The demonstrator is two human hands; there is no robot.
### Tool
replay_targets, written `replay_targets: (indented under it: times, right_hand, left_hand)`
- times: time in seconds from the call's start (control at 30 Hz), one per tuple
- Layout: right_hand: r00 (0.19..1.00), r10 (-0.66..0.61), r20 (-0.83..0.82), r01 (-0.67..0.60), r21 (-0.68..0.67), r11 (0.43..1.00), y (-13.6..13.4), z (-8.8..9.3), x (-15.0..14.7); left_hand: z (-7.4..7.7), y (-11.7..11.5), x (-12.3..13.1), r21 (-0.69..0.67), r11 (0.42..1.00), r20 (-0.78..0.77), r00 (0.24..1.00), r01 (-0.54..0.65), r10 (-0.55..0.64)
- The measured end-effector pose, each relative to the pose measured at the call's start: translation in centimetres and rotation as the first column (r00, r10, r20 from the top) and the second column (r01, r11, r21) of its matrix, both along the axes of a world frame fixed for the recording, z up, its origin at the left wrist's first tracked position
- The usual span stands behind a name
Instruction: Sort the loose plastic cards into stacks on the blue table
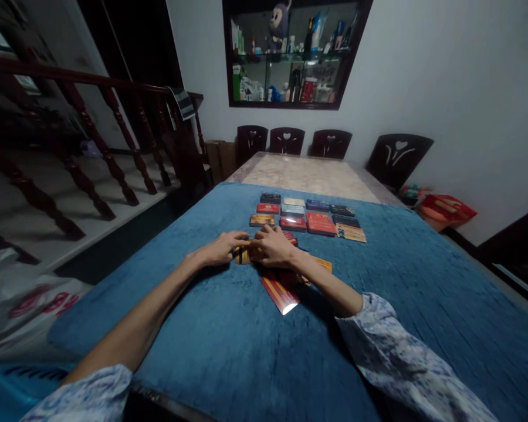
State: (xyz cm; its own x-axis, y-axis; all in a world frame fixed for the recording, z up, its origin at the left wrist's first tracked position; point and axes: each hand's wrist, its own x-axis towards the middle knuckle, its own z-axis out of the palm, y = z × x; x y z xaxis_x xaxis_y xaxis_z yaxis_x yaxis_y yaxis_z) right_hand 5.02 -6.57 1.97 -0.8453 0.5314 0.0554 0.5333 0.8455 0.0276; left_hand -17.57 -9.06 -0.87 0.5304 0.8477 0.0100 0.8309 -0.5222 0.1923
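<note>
A yellow card with a dark stripe (243,255) lies flat on the blue cloth, partly covered by my hands. My left hand (222,247) comes from the left, its fingers closed at the card's upper left edge. Over the card's right part, my right hand (270,246) arches with bent fingers gripping it; the fingertips are partly hidden. Under my right wrist lies a red and yellow striped card (281,294), its near corner shining. Another yellow card (324,265) shows beyond my right forearm. Several cards beneath the wrist are mostly hidden.
Rows of card stacks stand just beyond my hands, including a red stack (320,224) and an orange one (262,220). The blue cloth (211,340) covers the near table. Dark chairs (287,140) line the far end; a white bag (26,305) is at left.
</note>
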Motion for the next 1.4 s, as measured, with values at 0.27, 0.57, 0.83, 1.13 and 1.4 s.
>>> replay_targets:
  times: [0.27,0.57,0.83,1.13,1.4]
  right_hand:
    - [1.0,-0.012,0.002,0.012,0.005,1.0,-0.2,0.1,-0.2]
    - [0.999,0.035,0.026,-0.034,-0.033,0.999,-1.0,0.4,-0.6]
    - [0.999,0.011,0.052,-0.009,-0.043,0.999,-1.2,0.5,-0.8]
    - [1.0,0.022,0.014,-0.021,-0.054,0.998,-0.8,0.5,-0.5]
    - [0.998,0.059,-0.037,-0.062,-0.066,0.996,-0.1,0.6,0.0]
  left_hand:
    - [1.5,-1.5,0.3,0.028,0.996,0.017,0.996,0.084,-0.084]
    - [2.5,-2.6,0.0,0.018,0.998,-0.007,0.999,0.052,-0.052]
    - [2.4,-2.3,-0.8,-0.008,1.0,0.037,0.999,0.008,-0.008]
    - [2.7,-2.2,-1.5,-0.029,0.999,0.081,0.996,-0.034,0.037]
    - [2.7,-1.9,-2.4,-0.056,0.998,0.177,0.983,-0.039,0.048]
